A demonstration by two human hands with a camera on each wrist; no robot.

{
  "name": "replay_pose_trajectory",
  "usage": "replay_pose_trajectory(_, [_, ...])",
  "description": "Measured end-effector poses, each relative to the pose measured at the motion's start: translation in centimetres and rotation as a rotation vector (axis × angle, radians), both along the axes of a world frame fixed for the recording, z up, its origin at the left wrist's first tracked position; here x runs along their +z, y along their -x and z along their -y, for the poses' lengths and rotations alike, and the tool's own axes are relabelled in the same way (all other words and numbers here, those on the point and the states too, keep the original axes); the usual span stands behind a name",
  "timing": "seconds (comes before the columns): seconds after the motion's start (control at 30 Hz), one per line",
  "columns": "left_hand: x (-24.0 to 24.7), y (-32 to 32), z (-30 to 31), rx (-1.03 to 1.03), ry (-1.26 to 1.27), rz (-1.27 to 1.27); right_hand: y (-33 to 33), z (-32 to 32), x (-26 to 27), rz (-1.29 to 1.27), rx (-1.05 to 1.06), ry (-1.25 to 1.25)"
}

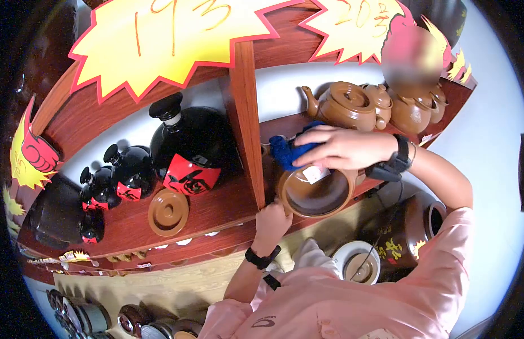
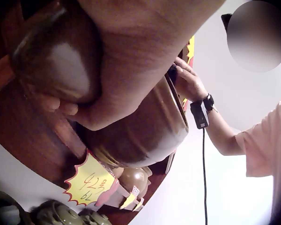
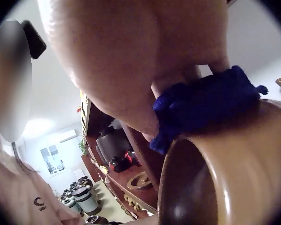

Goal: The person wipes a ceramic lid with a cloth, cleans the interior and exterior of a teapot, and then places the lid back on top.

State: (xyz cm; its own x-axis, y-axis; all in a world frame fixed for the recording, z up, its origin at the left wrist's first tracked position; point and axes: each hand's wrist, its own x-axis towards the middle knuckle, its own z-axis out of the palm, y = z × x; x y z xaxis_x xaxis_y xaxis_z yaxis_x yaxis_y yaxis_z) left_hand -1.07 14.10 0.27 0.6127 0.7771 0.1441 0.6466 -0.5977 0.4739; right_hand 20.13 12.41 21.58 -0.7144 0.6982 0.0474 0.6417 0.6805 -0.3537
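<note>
A brown ceramic pot [image 1: 323,210] is tipped at the shelf edge, its wide mouth facing me and a white label at its rim. My left hand [image 1: 273,224] grips the pot's thick rounded handle [image 2: 61,65], its fingers wrapped round it in the left wrist view. Over the top of the pot, my right hand [image 1: 349,148] holds a fluffy blue cloth [image 1: 284,153] against the outer wall. In the right wrist view the cloth [image 3: 206,101] lies bunched under the fingers, right at the glazed side near the rim. A round brown lid [image 1: 168,212] with a knob lies on the shelf to the left.
Black bottles [image 1: 185,141] with red labels stand left of an upright shelf divider [image 1: 246,113]. Brown teapots [image 1: 345,107] and pots sit behind my right hand. Large yellow price signs [image 1: 166,45] hang above. Below right stand a dark jar [image 1: 400,231] and a white-rimmed vessel [image 1: 342,261].
</note>
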Motion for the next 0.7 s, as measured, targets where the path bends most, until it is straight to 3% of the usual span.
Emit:
replay_pose_trajectory(0.17, [-0.2,0.0,-0.1,-0.004,-0.014,0.027,-2.9,-4.1,-1.7,-0.042,-0.138,0.173])
replay_pose_trajectory(0.2, [-0.2,0.0,0.0,-0.001,-0.013,0.028,-3.1,-4.4,-1.9,-0.060,-0.281,0.328])
replay_pose_trajectory(0.27, [-0.1,0.0,-0.1,-0.002,-0.015,0.019,-5.9,-6.4,-4.5,-0.190,-0.381,0.525])
replay_pose_trajectory(0.4, [-0.4,0.0,-0.3,0.006,0.002,0.010,-6.2,-5.4,-3.9,-0.418,-0.620,0.744])
replay_pose_trajectory(0.67, [-0.1,0.1,-0.1,-0.021,0.005,-0.002,-3.5,-0.8,-1.3,-0.171,-0.509,0.180])
replay_pose_trajectory(0.7, [0.0,0.0,-0.1,-0.018,0.007,-0.007,-2.5,0.4,-0.3,-0.180,-0.517,0.199])
